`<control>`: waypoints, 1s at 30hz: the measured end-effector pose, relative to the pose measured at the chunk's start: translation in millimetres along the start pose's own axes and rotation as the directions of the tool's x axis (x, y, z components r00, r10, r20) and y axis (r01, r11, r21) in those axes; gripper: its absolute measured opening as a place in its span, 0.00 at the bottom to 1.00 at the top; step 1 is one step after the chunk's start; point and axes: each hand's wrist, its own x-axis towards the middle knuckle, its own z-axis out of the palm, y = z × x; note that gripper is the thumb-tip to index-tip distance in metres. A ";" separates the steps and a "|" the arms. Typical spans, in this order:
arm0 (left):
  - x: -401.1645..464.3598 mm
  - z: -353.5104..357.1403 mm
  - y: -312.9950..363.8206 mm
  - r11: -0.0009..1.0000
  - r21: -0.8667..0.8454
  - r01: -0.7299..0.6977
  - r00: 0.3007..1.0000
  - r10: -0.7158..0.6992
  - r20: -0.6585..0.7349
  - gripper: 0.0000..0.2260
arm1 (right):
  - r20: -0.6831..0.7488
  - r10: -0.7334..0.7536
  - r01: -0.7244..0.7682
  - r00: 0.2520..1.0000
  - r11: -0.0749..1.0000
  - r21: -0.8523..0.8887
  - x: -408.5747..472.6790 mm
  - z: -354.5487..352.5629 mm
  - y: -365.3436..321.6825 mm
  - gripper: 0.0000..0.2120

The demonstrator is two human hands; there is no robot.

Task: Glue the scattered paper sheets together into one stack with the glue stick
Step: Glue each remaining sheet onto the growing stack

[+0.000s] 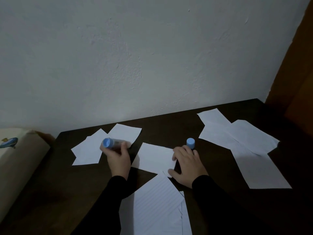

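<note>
Overhead, thin white paper sheets point(237, 136) lie scattered on a dark, smooth table point(169, 129) against a rough plaster wall point(135, 56). The left hand point(116, 156) grips a blue-ended glue stick point(112, 143), tilted over the left sheets. The right hand point(188, 167) rests with fingers spread on the middle sheet point(154, 156), a blue cap point(190, 143) just beyond its fingertips. Bare tabletop shows between the paper clusters.

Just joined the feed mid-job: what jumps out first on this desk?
White paper sheets lie scattered across the dark table. At centre, the left hand grips a glue stick with its blue end tilted up, over the left sheets. The right hand rests on the middle sheet, with a blue cap standing just beyond its fingers.
</note>
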 end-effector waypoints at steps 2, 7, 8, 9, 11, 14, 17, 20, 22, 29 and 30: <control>-7.5 -1.1 -6.5 0.999 -0.044 0.014 1.000 -0.014 -0.003 0.31 | -0.060 -0.007 0.008 0.998 1.000 0.007 -1.8 0.9 -0.6 0.17; -26.4 4.6 -8.6 0.997 -0.073 -0.001 0.997 0.007 0.074 0.31 | -0.041 0.034 -0.036 0.999 0.998 -0.049 2.2 6.2 0.2 0.22; -29.3 5.4 -7.1 0.997 -0.083 -0.007 0.996 0.014 0.091 0.30 | -0.036 0.047 -0.049 0.998 0.997 -0.054 2.8 7.0 0.4 0.23; -31.5 5.6 -5.9 0.996 -0.093 -0.012 0.994 0.022 0.109 0.30 | -0.037 0.068 -0.070 0.997 0.996 -0.049 3.0 7.4 0.4 0.23; -34.5 4.6 -3.0 0.995 -0.099 -0.016 0.989 0.030 0.144 0.28 | -0.050 0.133 -0.134 0.990 0.991 -0.026 3.6 8.1 -0.1 0.22; -37.0 3.9 -1.7 0.997 -0.077 -0.028 0.985 0.040 0.170 0.27 | -0.113 0.182 -0.181 0.977 0.983 0.025 3.6 9.5 -1.1 0.21; -41.2 5.6 -1.9 0.997 -0.065 -0.029 0.978 0.042 0.204 0.26 | -0.123 0.180 -0.176 0.976 0.984 0.039 2.7 9.2 -0.2 0.22; -48.9 9.1 0.3 0.999 -0.044 -0.033 0.954 0.044 0.295 0.25 | -0.093 0.187 -0.187 0.978 0.982 0.008 2.7 8.0 1.4 0.22; -56.4 12.8 3.9 1.000 -0.023 -0.022 0.930 0.028 0.367 0.24 | -0.091 0.204 -0.202 0.975 0.979 0.022 3.1 7.8 0.4 0.21; -67.8 28.9 6.4 0.984 0.136 -0.119 0.849 0.030 0.527 0.23 | -0.126 0.214 -0.206 0.969 0.976 0.078 2.0 6.3 2.3 0.18; -68.7 31.9 7.6 0.979 0.154 -0.130 0.840 0.026 0.543 0.24 | -0.112 0.213 -0.207 0.971 0.976 0.066 2.6 5.8 2.3 0.19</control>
